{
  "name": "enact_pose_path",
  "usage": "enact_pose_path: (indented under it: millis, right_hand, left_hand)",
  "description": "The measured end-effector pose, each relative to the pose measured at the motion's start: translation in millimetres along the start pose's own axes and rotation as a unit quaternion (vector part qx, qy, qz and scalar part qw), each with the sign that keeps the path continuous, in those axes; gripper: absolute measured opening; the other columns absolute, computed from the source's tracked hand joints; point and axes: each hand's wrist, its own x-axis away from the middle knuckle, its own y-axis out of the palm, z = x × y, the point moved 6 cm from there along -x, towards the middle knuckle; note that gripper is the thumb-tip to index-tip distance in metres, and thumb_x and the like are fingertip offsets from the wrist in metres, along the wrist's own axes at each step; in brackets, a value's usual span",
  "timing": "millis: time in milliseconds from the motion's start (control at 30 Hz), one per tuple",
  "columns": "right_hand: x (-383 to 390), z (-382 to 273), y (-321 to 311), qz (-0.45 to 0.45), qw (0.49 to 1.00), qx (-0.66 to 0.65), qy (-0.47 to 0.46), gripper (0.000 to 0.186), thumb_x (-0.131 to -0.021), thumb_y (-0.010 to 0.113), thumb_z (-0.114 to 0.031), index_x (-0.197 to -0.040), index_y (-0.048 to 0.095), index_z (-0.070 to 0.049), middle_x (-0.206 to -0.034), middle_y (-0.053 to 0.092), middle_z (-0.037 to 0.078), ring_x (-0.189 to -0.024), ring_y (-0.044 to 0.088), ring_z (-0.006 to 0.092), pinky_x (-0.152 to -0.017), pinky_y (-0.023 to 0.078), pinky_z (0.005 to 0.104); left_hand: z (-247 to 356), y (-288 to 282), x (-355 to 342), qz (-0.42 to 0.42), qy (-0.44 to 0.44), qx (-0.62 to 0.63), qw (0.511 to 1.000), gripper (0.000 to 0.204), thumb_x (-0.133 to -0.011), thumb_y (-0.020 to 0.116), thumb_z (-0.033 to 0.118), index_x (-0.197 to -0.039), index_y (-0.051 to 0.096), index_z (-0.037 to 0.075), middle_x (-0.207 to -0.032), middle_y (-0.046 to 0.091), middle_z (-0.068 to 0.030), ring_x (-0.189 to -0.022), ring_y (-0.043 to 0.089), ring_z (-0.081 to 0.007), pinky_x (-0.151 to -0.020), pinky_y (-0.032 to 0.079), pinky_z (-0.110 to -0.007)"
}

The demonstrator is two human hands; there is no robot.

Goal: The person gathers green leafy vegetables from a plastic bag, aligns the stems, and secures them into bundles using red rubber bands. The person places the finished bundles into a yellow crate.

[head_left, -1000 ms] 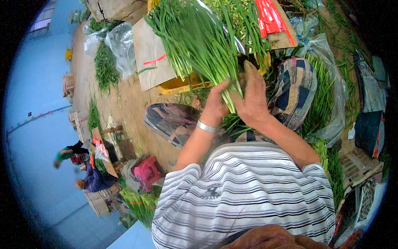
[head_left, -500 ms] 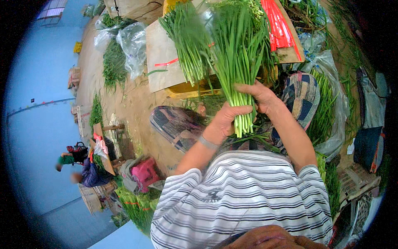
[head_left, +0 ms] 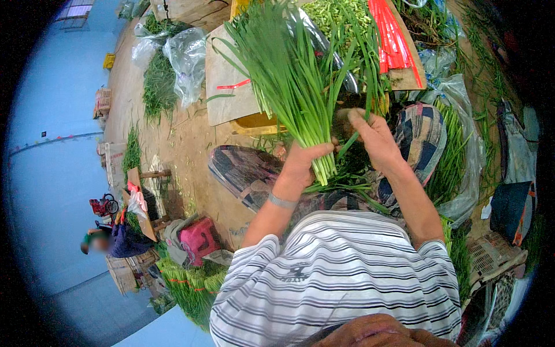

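Note:
My left hand (head_left: 306,165) is wrapped round the pale stalk ends of a bunch of garlic chives (head_left: 300,110), whose long green leaves fan away over the work board (head_left: 222,110). To the right of the bunch, my right hand (head_left: 374,139) is closed with a loose green chive leaf (head_left: 349,144) between thumb and fingers, apart from the bunch. Part of another chive bunch (head_left: 263,101) shows beneath the held leaves. A red strip (head_left: 233,85) lies on the board. Loose stalks (head_left: 338,188) rest over my lap.
Red tie strips (head_left: 393,46) lie at the board's right, beside chopped green pieces (head_left: 344,23) and a shiny metal edge (head_left: 350,81). Chives in clear plastic (head_left: 454,144) lie right of my knee. Tied bunches (head_left: 193,286) and a pink bag (head_left: 199,238) are at left; a person (head_left: 124,237) sits beyond.
My right hand has left the bunch and moved slightly right with a leaf. My left hand has shifted left with the bunch, whose leaves swing left, uncovering the chopped pieces and metal edge.

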Motion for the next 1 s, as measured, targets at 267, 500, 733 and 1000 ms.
enact_pose_path:
  millis: [267, 500, 733, 1000]
  right_hand:
    - [-17.7, -2.0, -2.4, 0.026, 0.996, 0.083, -0.014, 0.021, -0.085, 0.063, -0.021, -0.091, 0.063, -0.001, -0.076, 0.061, 0.001, -0.063, 0.052, 0.0062, -0.054, 0.041, 0.0214]
    - [-7.7, -24.9, -23.7, 0.042, 0.963, -0.265, -0.001, 0.016, -0.084, 0.061, -0.022, -0.088, 0.057, -0.007, -0.064, 0.047, -0.003, -0.047, 0.038, 0.0081, -0.044, 0.029, 0.0226]
    - [10.2, -128.7, -73.0, -0.101, 0.854, -0.464, -0.213, 0.015, -0.089, 0.050, -0.020, -0.088, 0.053, -0.005, -0.062, 0.041, -0.002, -0.045, 0.035, 0.0092, -0.045, 0.028, 0.0242]
    - [30.4, -112.4, -69.1, -0.080, 0.956, -0.172, -0.223, 0.022, -0.078, 0.062, -0.022, -0.090, 0.057, -0.005, -0.068, 0.054, 0.004, -0.058, 0.050, 0.0122, -0.052, 0.040, 0.0282]
  left_hand:
    - [3.4, -5.1, 12.3, 0.005, 0.041, -0.045, 0.998, 0.042, -0.067, 0.070, 0.005, -0.106, 0.055, 0.001, -0.090, 0.062, -0.0085, -0.077, 0.062, -0.0205, -0.068, 0.052, -0.032]
    - [11.5, -27.1, 26.4, -0.008, 0.003, -0.003, 1.000, 0.040, -0.066, 0.072, 0.007, -0.103, 0.056, 0.000, -0.086, 0.062, -0.0101, -0.069, 0.061, -0.0195, -0.060, 0.052, -0.032]
    - [13.7, -59.5, 39.3, 0.023, 0.016, -0.002, 1.000, 0.046, -0.064, 0.071, 0.009, -0.106, 0.055, 0.003, -0.089, 0.062, -0.0098, -0.065, 0.058, -0.0187, -0.057, 0.048, -0.031]
    - [40.4, -68.8, 35.1, 0.020, 0.061, 0.026, 0.998, 0.038, -0.066, 0.068, 0.010, -0.101, 0.057, 0.001, -0.086, 0.061, -0.0077, -0.070, 0.058, -0.0161, -0.061, 0.048, -0.029]
